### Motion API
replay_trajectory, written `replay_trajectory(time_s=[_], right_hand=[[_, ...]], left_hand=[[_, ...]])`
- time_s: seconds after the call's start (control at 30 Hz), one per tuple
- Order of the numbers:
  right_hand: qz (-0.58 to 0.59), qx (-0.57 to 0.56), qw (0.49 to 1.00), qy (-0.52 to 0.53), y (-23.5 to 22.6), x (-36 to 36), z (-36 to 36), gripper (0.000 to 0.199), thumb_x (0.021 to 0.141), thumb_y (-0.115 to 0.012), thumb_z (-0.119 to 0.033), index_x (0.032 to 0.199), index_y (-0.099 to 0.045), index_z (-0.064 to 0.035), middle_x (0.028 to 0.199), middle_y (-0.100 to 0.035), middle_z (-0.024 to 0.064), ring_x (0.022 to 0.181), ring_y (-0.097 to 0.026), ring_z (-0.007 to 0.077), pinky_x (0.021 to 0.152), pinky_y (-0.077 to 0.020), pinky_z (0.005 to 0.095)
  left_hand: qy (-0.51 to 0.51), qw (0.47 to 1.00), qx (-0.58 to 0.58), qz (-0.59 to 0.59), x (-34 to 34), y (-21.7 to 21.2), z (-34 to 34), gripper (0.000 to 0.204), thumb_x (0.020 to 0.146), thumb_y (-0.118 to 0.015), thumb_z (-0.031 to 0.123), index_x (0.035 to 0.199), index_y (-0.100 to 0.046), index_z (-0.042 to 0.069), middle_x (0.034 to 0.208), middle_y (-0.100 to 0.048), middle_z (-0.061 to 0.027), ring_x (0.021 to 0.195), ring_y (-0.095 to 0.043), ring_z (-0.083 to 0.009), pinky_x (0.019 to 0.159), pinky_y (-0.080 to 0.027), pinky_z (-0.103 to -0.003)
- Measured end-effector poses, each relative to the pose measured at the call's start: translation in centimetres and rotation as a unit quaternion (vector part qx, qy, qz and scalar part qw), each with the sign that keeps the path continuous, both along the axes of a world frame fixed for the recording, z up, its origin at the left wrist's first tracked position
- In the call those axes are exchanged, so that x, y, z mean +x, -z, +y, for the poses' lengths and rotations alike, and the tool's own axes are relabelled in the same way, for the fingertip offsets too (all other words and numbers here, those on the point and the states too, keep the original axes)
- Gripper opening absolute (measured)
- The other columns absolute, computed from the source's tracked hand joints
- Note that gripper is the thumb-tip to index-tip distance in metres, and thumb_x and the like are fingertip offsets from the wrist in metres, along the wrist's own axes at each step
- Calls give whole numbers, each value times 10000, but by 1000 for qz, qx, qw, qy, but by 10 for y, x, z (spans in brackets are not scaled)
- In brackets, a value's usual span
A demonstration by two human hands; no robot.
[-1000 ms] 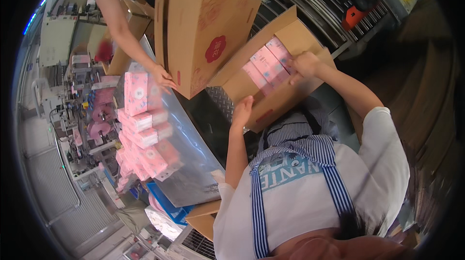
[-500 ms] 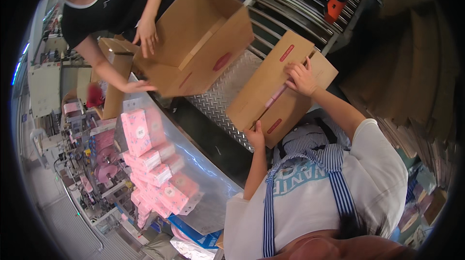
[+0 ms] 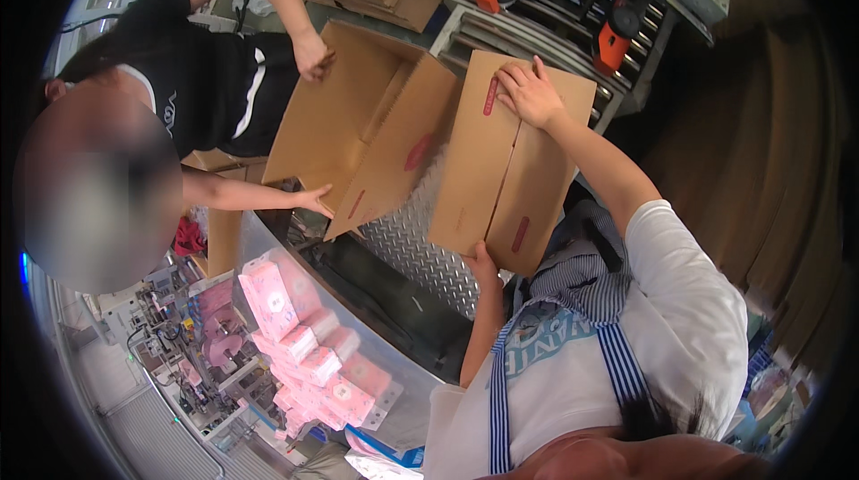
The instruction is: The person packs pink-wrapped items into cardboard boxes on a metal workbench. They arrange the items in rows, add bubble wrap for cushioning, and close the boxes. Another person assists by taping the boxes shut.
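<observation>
A brown cardboard box point(image 3: 548, 178) with small red printed marks stands in front of me. Its two top flaps lie folded down and meet along a narrow seam. My right hand point(image 3: 530, 95) rests on the flaps toward the far end, fingers stretched out and spread. At the near left corner my left hand point(image 3: 486, 267) grips the box, thumb up on the flap; its other fingers are mostly hidden. Just left of it, a co-worker's two hands hold a larger, open carton point(image 3: 385, 153), tilted toward that person.
Pink soft packs point(image 3: 309, 350) are piled on a metal table point(image 3: 407, 404) at lower left. Beneath the boxes lies a diamond-plate surface point(image 3: 429, 252). A roller conveyor point(image 3: 488, 40) with orange-and-black devices stands beyond. Stacked flat cardboard point(image 3: 752, 167) fills the right side.
The flaps have come together, covering the pink contents seen through the gap. My right hand has shifted toward the far edge. The co-worker has moved nearer and turned the open carton.
</observation>
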State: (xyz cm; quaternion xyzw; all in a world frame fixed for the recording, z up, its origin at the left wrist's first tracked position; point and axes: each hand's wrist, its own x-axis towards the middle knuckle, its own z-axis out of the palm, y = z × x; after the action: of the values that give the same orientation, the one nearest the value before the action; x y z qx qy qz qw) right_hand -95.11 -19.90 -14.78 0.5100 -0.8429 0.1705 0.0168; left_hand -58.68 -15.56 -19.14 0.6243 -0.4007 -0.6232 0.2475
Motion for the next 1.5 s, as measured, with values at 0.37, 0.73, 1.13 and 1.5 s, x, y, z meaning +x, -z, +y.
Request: replay_trajectory(time_s=[0.37, 0.73, 1.13, 1.5], right_hand=[[113, -86, 989, -30, -1, -216, -42, 271, 848, -527, -227, 1088, -560, -106, 1099, -535, 68, 1105, -496, 240, 1050, -310, 421], [-142, -127, 977, -96, -1, -69, 62, 184, 788, -656, -258, 834, -554, -112, 780, -538, 66, 658, -589, 257, 543, -483, 362], [-167, 89, 971, 147, -7, -154, 74, 369, 912, -464, -344, 727, -654, -88, 688, -641, 151, 621, -632, 330, 577, -509, 445], [-199, 98, 937, 271, -5, -208, 90, 370, 907, -448, -367, 918, -693, -89, 953, -664, 169, 893, -641, 342, 758, -511, 438]], left_hand=[[97, 985, -144, -16, -231, 2, -134, 838, 820, -515, 154, 1435, 26, -24, 1406, -283, -236, 1246, -367, -332, 1041, -308, -370], [257, 955, -141, -41, -347, -15, -136, 846, 914, -474, 303, 1404, 98, -82, 1406, -234, -340, 1300, -324, -372, 1053, -293, -352], [517, 840, -61, -153, -240, 69, -44, 476, 878, -566, 343, 1228, -523, 24, 934, -651, -183, 859, -636, -309, 745, -481, -389], [367, 890, 188, -194, 19, 100, -9, 294, 831, -567, 234, 1072, -597, 69, 887, -645, -53, 742, -631, -148, 508, -409, -272]])
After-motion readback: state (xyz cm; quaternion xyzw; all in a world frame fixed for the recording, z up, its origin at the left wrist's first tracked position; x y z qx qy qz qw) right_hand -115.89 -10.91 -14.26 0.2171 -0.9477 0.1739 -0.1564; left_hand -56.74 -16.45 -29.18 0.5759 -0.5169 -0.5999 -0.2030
